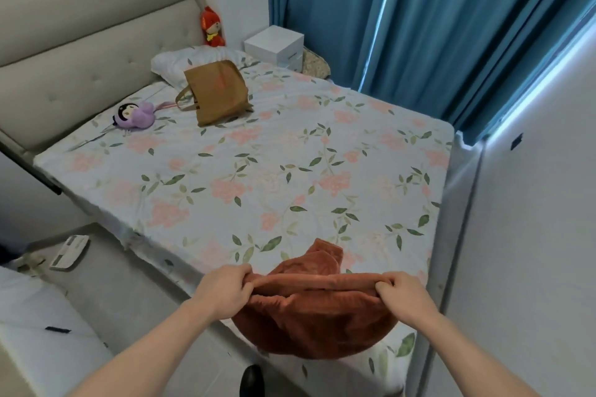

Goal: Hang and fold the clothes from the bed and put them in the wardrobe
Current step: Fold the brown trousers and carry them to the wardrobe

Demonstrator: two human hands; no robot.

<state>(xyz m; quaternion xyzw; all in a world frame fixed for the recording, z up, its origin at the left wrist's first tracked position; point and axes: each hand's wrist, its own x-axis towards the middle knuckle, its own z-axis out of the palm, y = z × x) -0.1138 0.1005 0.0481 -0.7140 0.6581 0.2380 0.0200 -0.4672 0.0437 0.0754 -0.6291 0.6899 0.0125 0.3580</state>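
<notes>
1. The left hand [222, 290] pinches one end of a rolled edge of a rust-orange garment [317, 316], fingers curled around the fabric.
2. The right hand [404, 295] grips the opposite end of the same edge, fingers curled, so the edge stretches taut between the two hands.
3. The garment hangs bunched below that edge at the near corner of the bed [258, 171], part of it lying on the sheet beyond the hands and part drooping over the bed's near side.
4. The bed carries a pale sheet printed with pink flowers and green leaves.
5. Toward the head of the bed, a brown tote bag [217, 92] lies with its handle to the left, resting partly on a floral pillow [180, 61].
6. A purple plush toy [134, 114] lies left of the bag, near the padded headboard [80, 42].
7. A red doll [212, 27] stands upright in the corner behind the pillow.
8. A white box [275, 45] sits beside the bed, in front of blue curtains [403, 26].
9. On the floor to the left lies a white printed card or packet [70, 251].
</notes>
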